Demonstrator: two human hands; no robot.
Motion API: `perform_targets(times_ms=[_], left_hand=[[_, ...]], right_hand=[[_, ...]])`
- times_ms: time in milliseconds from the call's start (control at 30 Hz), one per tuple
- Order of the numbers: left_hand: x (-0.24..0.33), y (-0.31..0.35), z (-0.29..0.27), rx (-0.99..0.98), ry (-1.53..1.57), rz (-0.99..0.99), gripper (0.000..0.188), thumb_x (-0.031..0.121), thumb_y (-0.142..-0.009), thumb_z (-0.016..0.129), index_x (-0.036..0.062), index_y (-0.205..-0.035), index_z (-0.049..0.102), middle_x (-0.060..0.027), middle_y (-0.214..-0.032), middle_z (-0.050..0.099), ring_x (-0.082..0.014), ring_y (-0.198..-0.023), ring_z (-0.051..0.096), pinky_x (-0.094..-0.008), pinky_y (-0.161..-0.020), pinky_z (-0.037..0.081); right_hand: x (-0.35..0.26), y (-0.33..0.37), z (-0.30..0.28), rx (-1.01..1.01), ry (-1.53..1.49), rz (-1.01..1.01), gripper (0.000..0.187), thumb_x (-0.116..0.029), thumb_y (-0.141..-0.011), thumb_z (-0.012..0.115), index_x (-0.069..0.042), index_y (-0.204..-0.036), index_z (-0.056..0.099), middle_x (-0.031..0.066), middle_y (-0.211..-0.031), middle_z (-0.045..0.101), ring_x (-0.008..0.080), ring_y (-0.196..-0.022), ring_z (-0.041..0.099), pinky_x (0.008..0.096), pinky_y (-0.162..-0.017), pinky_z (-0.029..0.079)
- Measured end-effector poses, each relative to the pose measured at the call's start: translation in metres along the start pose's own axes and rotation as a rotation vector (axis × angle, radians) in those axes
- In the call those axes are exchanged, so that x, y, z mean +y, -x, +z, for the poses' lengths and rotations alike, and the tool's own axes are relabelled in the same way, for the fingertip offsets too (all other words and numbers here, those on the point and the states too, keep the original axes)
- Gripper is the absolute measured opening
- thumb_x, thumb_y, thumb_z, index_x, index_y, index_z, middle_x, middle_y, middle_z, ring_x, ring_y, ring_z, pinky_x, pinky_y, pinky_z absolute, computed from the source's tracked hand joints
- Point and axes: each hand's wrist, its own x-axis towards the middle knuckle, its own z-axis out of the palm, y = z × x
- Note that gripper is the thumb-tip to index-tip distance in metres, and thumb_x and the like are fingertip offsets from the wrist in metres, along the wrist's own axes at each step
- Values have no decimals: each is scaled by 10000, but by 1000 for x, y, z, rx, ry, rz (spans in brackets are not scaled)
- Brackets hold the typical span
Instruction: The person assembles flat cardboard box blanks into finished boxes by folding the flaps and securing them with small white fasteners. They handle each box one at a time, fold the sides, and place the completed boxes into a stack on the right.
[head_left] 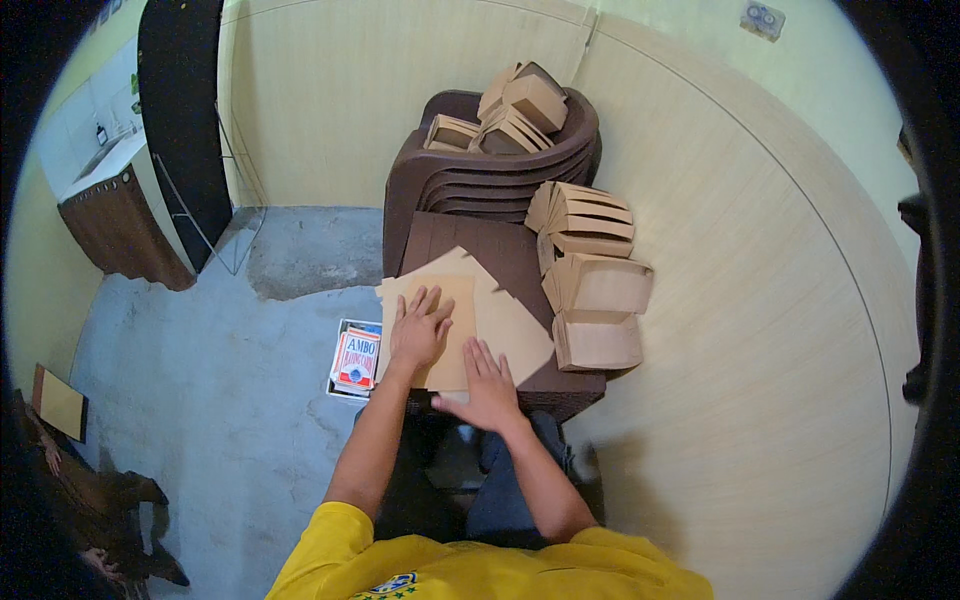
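Observation:
Flat tan cardboard [510, 345] with slots and angled edges lies on a brown woven-pattern table [500, 235] in front of me. A smaller, slightly darker panel or layer shows in its middle. My left hand [420, 335] rests on that panel with its fingers spread. Lower and to the right, my right hand [488, 388] lies flat across the panel's near right edge, thumb held out. Neither hand grips anything. What is beneath the cardboard is hidden.
Stacked brown plastic chairs [430, 180] stand behind the table, with folded cardboard boxes [530, 100] on the top seat. More open boxes [600, 285] line the table's right side by the wall. A white box [355, 358] of printed packets sits at the left.

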Motion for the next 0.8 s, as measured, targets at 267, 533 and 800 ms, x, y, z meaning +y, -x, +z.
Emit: perform_targets(times_ms=[267, 533, 800], left_hand=[[-41, 0, 14, 383, 637, -336, 470, 234, -1073, 586, 3, -1482, 600, -250, -1460, 612, -378, -1381, 575, -445, -1185, 434], [-12, 16, 9, 145, 285, -236, 376, 173, -1015, 604, 95, -1369, 705, -149, -1398, 712, -386, -1433, 544, -516, -1245, 384], [45, 27, 1, 0, -136, -96, 445, 152, -974, 647, 261, -1401, 708, -55, -1511, 598, -358, -1510, 446, -761, -1255, 198]], right_hand=[[14, 9, -22, 171, -196, 3, 1283, -613, -679, 939, -23, -1660, 359, 205, -1667, 422, 350, -1527, 420, 559, -1240, 267], [70, -18, 29, 232, -1216, 349, 612, -427, -1118, 593, -53, -1588, 474, 150, -1588, 533, 358, -1419, 550, 564, -1135, 472], [55, -22, 9, 574, -1712, 322, 619, -301, -1098, 659, -56, -1613, 417, 102, -1575, 553, 277, -1416, 554, 454, -1132, 498]])
